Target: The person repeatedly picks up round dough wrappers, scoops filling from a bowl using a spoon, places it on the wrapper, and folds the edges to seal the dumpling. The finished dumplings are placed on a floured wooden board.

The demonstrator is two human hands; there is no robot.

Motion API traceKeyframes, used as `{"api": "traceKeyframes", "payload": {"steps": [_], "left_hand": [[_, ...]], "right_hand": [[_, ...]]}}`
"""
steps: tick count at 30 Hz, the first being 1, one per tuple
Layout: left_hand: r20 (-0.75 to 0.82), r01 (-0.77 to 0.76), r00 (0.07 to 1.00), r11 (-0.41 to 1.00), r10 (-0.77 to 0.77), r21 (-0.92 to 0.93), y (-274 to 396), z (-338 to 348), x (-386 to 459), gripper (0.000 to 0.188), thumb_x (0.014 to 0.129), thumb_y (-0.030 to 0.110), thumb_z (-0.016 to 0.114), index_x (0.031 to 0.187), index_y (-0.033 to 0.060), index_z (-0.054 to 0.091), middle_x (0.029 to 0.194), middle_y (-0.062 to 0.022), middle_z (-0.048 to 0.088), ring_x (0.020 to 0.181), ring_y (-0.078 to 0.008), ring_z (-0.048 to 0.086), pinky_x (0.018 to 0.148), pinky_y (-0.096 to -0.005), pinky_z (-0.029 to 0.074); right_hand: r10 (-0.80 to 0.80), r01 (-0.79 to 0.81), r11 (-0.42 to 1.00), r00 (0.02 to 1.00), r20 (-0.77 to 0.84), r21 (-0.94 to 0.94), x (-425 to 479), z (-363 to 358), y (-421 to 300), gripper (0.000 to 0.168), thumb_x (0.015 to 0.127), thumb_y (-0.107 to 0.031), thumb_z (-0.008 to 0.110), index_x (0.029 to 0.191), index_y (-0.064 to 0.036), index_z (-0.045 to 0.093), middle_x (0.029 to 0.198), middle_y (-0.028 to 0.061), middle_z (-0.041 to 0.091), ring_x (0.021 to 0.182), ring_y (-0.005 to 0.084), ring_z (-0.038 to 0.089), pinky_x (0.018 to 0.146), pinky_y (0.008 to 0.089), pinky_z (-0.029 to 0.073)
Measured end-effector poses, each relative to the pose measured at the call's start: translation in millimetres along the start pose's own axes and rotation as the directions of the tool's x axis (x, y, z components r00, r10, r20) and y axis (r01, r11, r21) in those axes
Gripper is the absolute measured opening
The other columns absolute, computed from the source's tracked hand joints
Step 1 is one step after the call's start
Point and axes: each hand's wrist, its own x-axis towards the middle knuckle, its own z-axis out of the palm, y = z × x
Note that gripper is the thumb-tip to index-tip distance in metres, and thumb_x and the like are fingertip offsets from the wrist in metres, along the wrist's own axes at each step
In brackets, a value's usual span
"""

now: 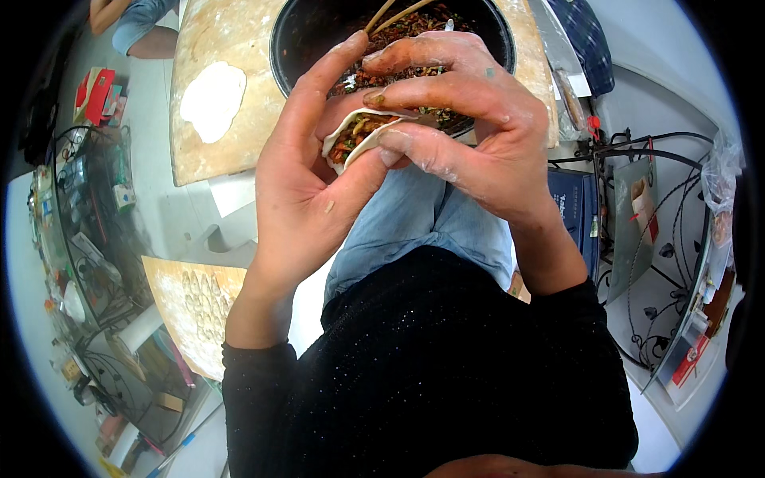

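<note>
Between both hands is a dumpling wrapper (373,142) folded around chopped filling (360,136). Its left end gapes and shows the filling, while the right end is pinched. My left hand (305,161) cups it from the left and below, thumb against its near edge. My right hand (472,113) presses the wrapper's edges at the right between thumb and fingers, with flour and filling on the fingertips. Right behind the hands stands a black pot (311,36) of dark chopped filling with orange and green bits. A pair of wooden chopsticks (401,13) rests in the pot.
A floured wooden board (257,119) lies under the pot and bears a pile of flat dough wrappers (214,100). At lower left, a second board (167,299) holds rows of finished dumplings (206,299). Metal-framed glass shelves (636,227) stand at right. Another person's leg (143,36) shows at upper left.
</note>
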Motion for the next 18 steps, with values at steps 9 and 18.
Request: {"api": "traceKeyframes", "payload": {"steps": [9, 18], "left_hand": [[0.020, -0.063, 0.998, 0.997, 0.062, 0.051, -6.0, -2.9, 0.3, 0.073, 0.090, -0.001, 0.068, 0.154, -0.0001, 0.033, 0.153, -0.0141, 0.044, 0.127, -0.0209, 0.056, 0.106, -0.0346, 0.049], [0.014, -0.044, 0.999, 0.988, 0.042, 0.146, -3.9, -1.5, -1.6, 0.073, 0.091, -0.004, 0.063, 0.156, 0.0009, 0.030, 0.142, -0.0172, 0.054, 0.124, -0.0202, 0.059, 0.104, -0.0331, 0.049]], "right_hand": [[-0.071, 0.070, 0.996, 0.997, -0.009, -0.052, 6.3, -1.2, -4.0, 0.023, 0.073, -0.012, 0.079, 0.095, -0.006, 0.077, 0.117, 0.0116, 0.070, 0.114, 0.0284, 0.061, 0.100, 0.0397, 0.045], [-0.048, 0.047, 0.997, 0.999, -0.017, -0.058, 5.7, 3.4, -6.6, 0.022, 0.073, -0.004, 0.079, 0.094, -0.004, 0.076, 0.116, 0.0110, 0.070, 0.113, 0.0263, 0.061, 0.099, 0.0385, 0.046]]}}
